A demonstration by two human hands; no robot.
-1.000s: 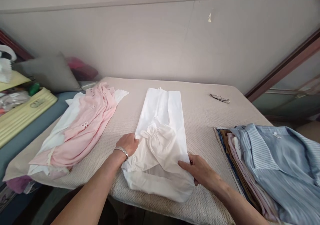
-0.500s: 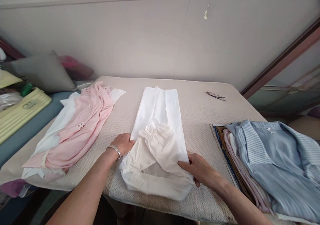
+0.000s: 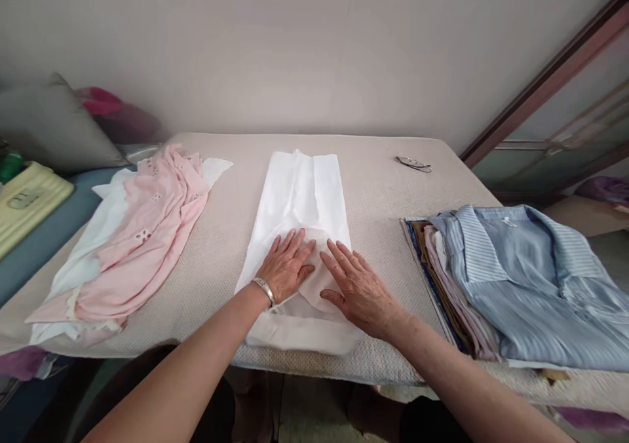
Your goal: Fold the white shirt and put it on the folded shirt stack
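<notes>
A white garment [image 3: 301, 197], folded into a long narrow strip, lies lengthwise in the middle of the padded table [image 3: 378, 194]. My left hand [image 3: 285, 267], with a silver bracelet at the wrist, lies flat on its near half, fingers spread. My right hand [image 3: 354, 287] lies flat beside it on the same cloth, fingers apart and pointing away from me. Both palms press down on the gathered sleeve part. Neither hand holds anything.
A pink eyelet garment [image 3: 147, 233] over white cloth lies at the table's left. A stack of folded shirts, blue striped shirt [image 3: 531, 279] on top, sits at the right. Eyeglasses [image 3: 413, 164] rest far right. A grey pillow [image 3: 46, 128] and yellow box [image 3: 27, 197] are left.
Both hands left the garment's side edges and moved inward onto its middle, now lying flat. The puffed sleeve is pressed down. The view has tilted lower.
</notes>
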